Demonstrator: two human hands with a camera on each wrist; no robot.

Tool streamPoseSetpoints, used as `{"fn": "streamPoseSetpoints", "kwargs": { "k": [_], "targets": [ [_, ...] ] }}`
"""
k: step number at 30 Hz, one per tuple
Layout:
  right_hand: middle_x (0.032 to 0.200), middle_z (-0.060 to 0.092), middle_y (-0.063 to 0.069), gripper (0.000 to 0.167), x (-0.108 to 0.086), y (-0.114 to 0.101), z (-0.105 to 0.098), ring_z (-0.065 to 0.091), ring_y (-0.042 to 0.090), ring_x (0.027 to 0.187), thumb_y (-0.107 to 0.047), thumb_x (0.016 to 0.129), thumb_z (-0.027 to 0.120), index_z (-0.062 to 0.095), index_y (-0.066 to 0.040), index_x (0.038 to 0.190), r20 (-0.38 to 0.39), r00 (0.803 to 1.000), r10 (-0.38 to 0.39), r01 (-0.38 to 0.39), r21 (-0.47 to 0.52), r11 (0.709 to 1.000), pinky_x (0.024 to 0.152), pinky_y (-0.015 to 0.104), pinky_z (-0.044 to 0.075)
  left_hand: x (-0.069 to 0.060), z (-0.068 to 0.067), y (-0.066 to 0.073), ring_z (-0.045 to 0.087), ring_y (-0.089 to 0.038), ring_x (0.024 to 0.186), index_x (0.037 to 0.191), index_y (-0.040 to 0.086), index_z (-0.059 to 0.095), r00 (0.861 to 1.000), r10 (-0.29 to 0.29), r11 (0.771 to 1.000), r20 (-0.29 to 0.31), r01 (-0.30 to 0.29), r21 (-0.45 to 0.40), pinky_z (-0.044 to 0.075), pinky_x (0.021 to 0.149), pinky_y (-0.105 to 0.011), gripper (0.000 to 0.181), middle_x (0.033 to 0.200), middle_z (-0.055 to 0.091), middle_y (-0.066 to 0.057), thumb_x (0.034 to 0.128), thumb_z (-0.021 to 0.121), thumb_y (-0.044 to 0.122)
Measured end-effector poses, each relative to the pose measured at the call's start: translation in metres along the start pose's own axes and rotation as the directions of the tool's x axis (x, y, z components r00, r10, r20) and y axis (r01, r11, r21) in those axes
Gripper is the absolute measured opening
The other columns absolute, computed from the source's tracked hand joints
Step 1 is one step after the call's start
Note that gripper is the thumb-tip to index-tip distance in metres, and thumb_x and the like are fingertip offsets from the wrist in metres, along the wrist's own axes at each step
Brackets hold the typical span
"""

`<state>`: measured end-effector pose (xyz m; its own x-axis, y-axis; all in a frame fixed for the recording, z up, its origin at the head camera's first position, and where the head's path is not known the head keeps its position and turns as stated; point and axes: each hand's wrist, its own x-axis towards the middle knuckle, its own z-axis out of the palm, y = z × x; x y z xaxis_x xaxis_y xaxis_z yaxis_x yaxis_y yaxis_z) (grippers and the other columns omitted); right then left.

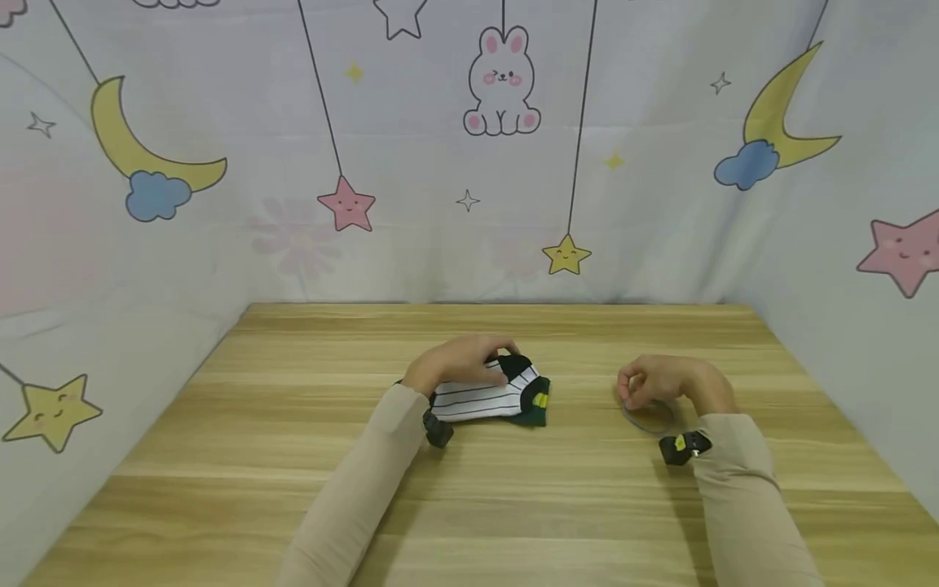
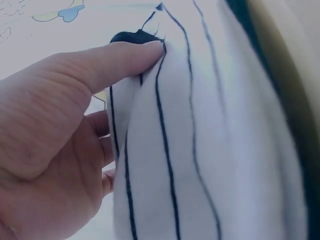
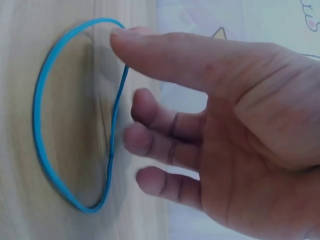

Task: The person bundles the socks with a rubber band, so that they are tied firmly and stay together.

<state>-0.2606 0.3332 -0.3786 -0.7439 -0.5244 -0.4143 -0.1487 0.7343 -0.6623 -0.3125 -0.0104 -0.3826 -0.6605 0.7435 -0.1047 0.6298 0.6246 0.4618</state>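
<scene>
My left hand (image 1: 464, 361) grips a white sock (image 1: 473, 401) with thin dark stripes and black patches. In the left wrist view the thumb presses one face of the striped cloth while the other fingers lie behind it. Dark green fabric (image 1: 533, 417) shows under the sock, along with a small yellow patch; whether it is a second sock, I cannot tell. To the right, my right hand (image 1: 666, 381) pinches a blue rubber band (image 3: 37, 110) between thumb and forefinger. The band hangs as a loose loop just over the table, and the other fingers are half curled beside it.
Both hands work above a wood-grain table (image 1: 469, 522). A white curtain (image 1: 418, 122) printed with stars, moons and a rabbit encloses the back and sides. Black wrist cameras (image 1: 438, 429) are strapped at the beige sleeves (image 1: 367, 489).
</scene>
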Motion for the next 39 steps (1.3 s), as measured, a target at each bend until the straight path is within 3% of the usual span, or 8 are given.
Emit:
{"fn": "streamPoseSetpoints", "kwargs": {
  "k": [5, 10, 17, 25, 29, 32, 35, 39],
  "targets": [
    [0.075, 0.054, -0.002, 0.008, 0.002, 0.002, 0.000, 0.047, 0.011, 0.068, -0.001, 0.089, 0.066, 0.059, -0.002, 0.091, -0.014, 0.996, -0.088, 0.088, 0.024, 0.996, 0.064, 0.025, 0.038, -0.003, -0.004, -0.002, 0.056, -0.020, 0.122, 0.140, 0.025, 0.052, 0.999, 0.038, 0.999, 0.008, -0.038, -0.028, 0.046, 0.099, -0.040, 0.045, 0.137, 0.057, -0.003, 0.0975, 0.066, 0.020],
    [0.077, 0.055, -0.001, 0.009, 0.004, 0.001, 0.001, 0.049, 0.012, 0.070, -0.002, 0.090, 0.067, 0.058, -0.002, 0.092, -0.032, 0.989, -0.144, 0.145, 0.034, 0.989, 0.066, 0.025, 0.040, -0.007, -0.008, -0.003, 0.054, -0.026, 0.127, 0.148, 0.022, 0.043, 0.997, 0.077, 0.993, -0.001, -0.077, -0.094, 0.043, 0.103, -0.045, 0.054, 0.144, 0.052, -0.012, 0.0989, 0.064, 0.016],
    [0.079, 0.060, 0.003, 0.012, 0.008, -0.004, 0.002, 0.053, 0.017, 0.073, -0.002, 0.092, 0.065, 0.056, -0.010, 0.090, -0.075, 0.985, -0.158, 0.157, -0.014, 0.987, 0.067, 0.029, 0.043, -0.009, -0.014, -0.003, 0.055, -0.024, 0.127, 0.140, 0.021, 0.043, 0.989, 0.119, 0.982, -0.085, -0.130, -0.135, 0.044, 0.102, -0.043, 0.044, 0.144, 0.052, -0.008, 0.1004, 0.062, 0.015],
    [0.083, 0.064, 0.005, 0.009, 0.007, -0.014, 0.004, 0.056, 0.020, 0.078, -0.006, 0.095, 0.063, 0.055, -0.010, 0.093, -0.106, 0.981, -0.163, 0.157, -0.064, 0.986, 0.074, 0.035, 0.043, -0.010, -0.020, -0.001, 0.055, -0.025, 0.125, 0.126, 0.021, 0.048, 0.966, 0.169, 0.979, -0.194, -0.188, -0.081, 0.045, 0.101, -0.041, 0.027, 0.133, 0.057, -0.003, 0.1020, 0.058, 0.013],
    [0.078, 0.060, 0.006, 0.008, 0.006, -0.022, 0.005, 0.052, 0.021, 0.074, -0.004, 0.094, 0.062, 0.054, -0.007, 0.095, -0.117, 0.980, -0.160, 0.156, -0.043, 0.987, 0.070, 0.033, 0.042, -0.011, -0.024, 0.000, 0.057, -0.017, 0.104, 0.110, 0.015, 0.056, 0.943, 0.229, 0.965, -0.243, -0.254, -0.074, 0.047, 0.089, -0.035, 0.010, 0.109, 0.061, -0.002, 0.1028, 0.054, 0.009],
    [0.077, 0.058, 0.007, 0.007, 0.008, -0.029, 0.006, 0.053, 0.022, 0.073, -0.002, 0.093, 0.059, 0.054, -0.003, 0.097, -0.125, 0.978, -0.169, 0.169, -0.011, 0.985, 0.068, 0.034, 0.044, -0.014, -0.030, 0.001, 0.056, -0.013, 0.093, 0.100, 0.013, 0.063, 0.918, 0.262, 0.952, -0.298, -0.296, -0.075, 0.046, 0.085, -0.030, 0.012, 0.099, 0.062, 0.001, 0.1022, 0.054, 0.005],
    [0.079, 0.060, 0.010, 0.007, 0.011, -0.034, 0.005, 0.056, 0.023, 0.074, -0.001, 0.094, 0.056, 0.053, 0.001, 0.099, -0.123, 0.975, -0.185, 0.191, 0.034, 0.981, 0.070, 0.040, 0.049, -0.019, -0.035, 0.003, 0.058, -0.009, 0.098, 0.101, 0.014, 0.068, 0.908, 0.247, 0.955, -0.339, -0.287, -0.071, 0.046, 0.090, -0.026, 0.014, 0.102, 0.066, 0.005, 0.1014, 0.056, 0.006],
    [0.081, 0.061, 0.013, 0.006, 0.013, -0.044, 0.003, 0.060, 0.029, 0.076, -0.001, 0.096, 0.054, 0.052, 0.002, 0.100, -0.118, 0.973, -0.198, 0.208, 0.070, 0.976, 0.072, 0.043, 0.052, -0.025, -0.041, 0.005, 0.060, -0.010, 0.106, 0.106, 0.015, 0.069, 0.907, 0.226, 0.960, -0.356, -0.270, -0.079, 0.044, 0.098, -0.027, 0.014, 0.108, 0.068, 0.004, 0.1013, 0.058, 0.008]
  ]
}}
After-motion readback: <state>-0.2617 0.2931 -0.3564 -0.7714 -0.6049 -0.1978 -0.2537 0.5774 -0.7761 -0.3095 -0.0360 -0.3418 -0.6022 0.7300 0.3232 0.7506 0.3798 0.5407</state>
